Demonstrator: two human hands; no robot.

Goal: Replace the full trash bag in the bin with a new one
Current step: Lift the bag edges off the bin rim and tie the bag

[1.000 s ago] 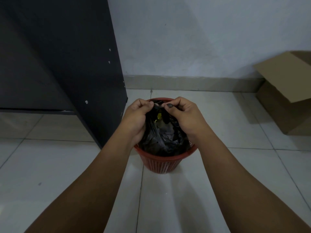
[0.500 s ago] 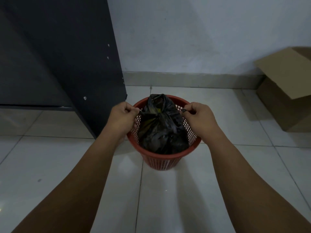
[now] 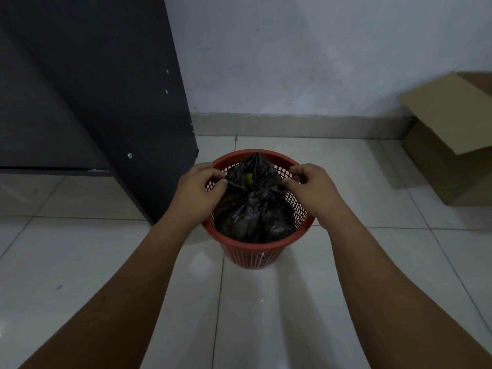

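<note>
Trash bag [image 3: 253, 206], black, of thin crinkled film, sits inside the red bin [image 3: 254, 245] with its top gathered into a knot. One second ago both hands met over the knot; they have since drawn apart and now stand at opposite sides of the rim. The left hand [image 3: 198, 186] pinches one twisted tail of the bag between thumb and forefinger; the right hand [image 3: 312, 187] pinches the other tail. The bin is round, tapered, of perforated plastic lattice with a solid rim. It stands on glossy white floor tiles [image 3: 106, 262] beside a dark matte cabinet [image 3: 93, 89]. A yellow patch [image 3: 249, 177] shows at the bag's upper fold; its nature cannot be told. A cardboard box [image 3: 447, 155] with a raised flap is cut off at the right edge. The bag's contents are hidden
</note>
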